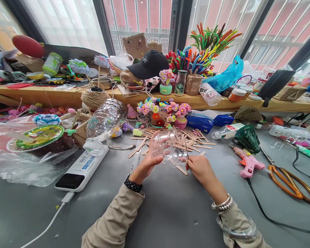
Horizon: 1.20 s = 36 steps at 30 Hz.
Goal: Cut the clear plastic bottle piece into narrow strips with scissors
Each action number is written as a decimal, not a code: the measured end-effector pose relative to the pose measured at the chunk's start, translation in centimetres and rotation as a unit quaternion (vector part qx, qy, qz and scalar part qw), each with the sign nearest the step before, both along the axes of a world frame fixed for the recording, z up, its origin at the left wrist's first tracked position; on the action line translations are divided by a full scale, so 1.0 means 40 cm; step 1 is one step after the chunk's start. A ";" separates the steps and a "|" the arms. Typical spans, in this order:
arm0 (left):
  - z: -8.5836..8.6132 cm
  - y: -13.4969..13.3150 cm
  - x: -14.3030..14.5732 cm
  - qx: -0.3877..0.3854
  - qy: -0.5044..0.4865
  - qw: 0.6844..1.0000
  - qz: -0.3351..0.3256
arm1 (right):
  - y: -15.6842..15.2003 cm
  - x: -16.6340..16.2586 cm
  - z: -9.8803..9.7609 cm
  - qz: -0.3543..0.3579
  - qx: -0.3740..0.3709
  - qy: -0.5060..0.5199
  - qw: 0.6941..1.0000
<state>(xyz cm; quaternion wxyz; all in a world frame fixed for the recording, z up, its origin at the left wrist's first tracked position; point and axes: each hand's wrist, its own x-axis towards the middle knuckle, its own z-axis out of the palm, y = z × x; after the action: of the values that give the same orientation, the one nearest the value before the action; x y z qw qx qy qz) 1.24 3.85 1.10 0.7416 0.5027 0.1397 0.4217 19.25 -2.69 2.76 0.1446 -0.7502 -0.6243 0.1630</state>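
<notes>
A clear plastic bottle piece (171, 146) with ribbed walls lies sideways in my left hand (154, 155). The left fingers wrap its far side and the thumb presses along the near side. My right hand (202, 169) is closed at the bottle piece's right end, by its edge. What those fingers pinch is hidden. Behind and below the bottle piece, wooden craft sticks (193, 139) lie scattered on the grey table (167, 213).
To the right are a pink glue gun (248, 163) with a black cord, orange-handled scissors (286, 184) and a green cup (248, 137). A white power bank (82, 167), a large clear bottle (107, 119) and a lidded tub (38, 137) stand left. Pipe-cleaner flowers (167, 110) stand ahead.
</notes>
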 end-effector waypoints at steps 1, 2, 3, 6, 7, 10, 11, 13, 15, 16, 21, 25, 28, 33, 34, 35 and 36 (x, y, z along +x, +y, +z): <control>0.000 0.000 0.000 -0.003 0.000 1.000 -0.003 | -0.001 0.000 0.002 0.001 -0.001 0.002 1.000; 0.001 -0.001 -0.001 -0.006 -0.001 1.000 -0.005 | -0.001 -0.001 0.003 0.001 -0.002 0.006 1.000; 0.001 -0.002 -0.001 -0.008 -0.003 1.000 -0.006 | -0.002 -0.001 0.005 0.001 -0.001 0.010 1.000; 0.004 -0.002 -0.003 -0.006 -0.009 1.000 -0.007 | -0.001 -0.003 0.003 -0.007 -0.002 0.013 1.000; 0.005 -0.002 -0.004 -0.003 -0.010 1.000 -0.009 | -0.001 -0.003 0.002 -0.010 -0.002 0.011 1.000; 0.008 0.000 -0.005 0.000 -0.007 1.000 -0.014 | 0.000 -0.003 -0.002 -0.013 -0.003 0.004 1.000; 0.009 0.001 -0.006 0.000 -0.004 1.000 -0.014 | 0.000 -0.002 -0.002 -0.012 -0.003 0.001 1.000; 0.011 0.000 -0.006 -0.001 0.004 1.000 -0.013 | 0.000 -0.001 -0.001 -0.010 -0.007 -0.011 1.000; 0.014 -0.002 -0.005 -0.001 0.006 1.000 -0.009 | -0.001 -0.001 0.001 -0.008 -0.011 -0.024 1.000; 0.015 -0.003 -0.005 -0.001 0.006 1.000 -0.007 | -0.001 -0.001 0.002 -0.007 -0.012 -0.029 0.999; 0.017 -0.004 -0.004 -0.003 0.012 1.000 0.008 | 0.000 -0.001 0.001 -0.003 -0.015 -0.029 0.999; 0.011 0.001 -0.004 -0.014 0.007 1.000 0.001 | 0.001 -0.001 0.003 -0.006 -0.005 0.001 1.000; 0.008 0.003 -0.004 -0.023 0.005 1.000 -0.002 | 0.000 -0.002 0.005 -0.006 0.001 0.012 1.000; 0.008 0.002 -0.005 -0.027 0.000 1.000 -0.010 | -0.003 -0.004 -0.003 -0.011 0.017 -0.007 1.000; 0.007 0.002 -0.006 -0.030 -0.001 0.999 -0.012 | -0.004 -0.005 -0.005 -0.014 0.023 -0.013 1.000; 0.007 0.002 -0.006 -0.031 -0.003 0.999 -0.013 | -0.004 -0.005 -0.006 -0.016 0.028 -0.018 0.999; 0.006 0.003 -0.007 -0.032 -0.003 0.999 -0.014 | -0.005 -0.005 -0.006 -0.017 0.030 -0.021 0.999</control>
<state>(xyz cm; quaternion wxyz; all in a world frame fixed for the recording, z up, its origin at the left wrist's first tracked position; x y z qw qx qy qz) 0.97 3.96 1.35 0.7636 0.4796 0.1439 0.4077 19.05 -2.88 2.51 0.1567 -0.7592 -0.6191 0.1254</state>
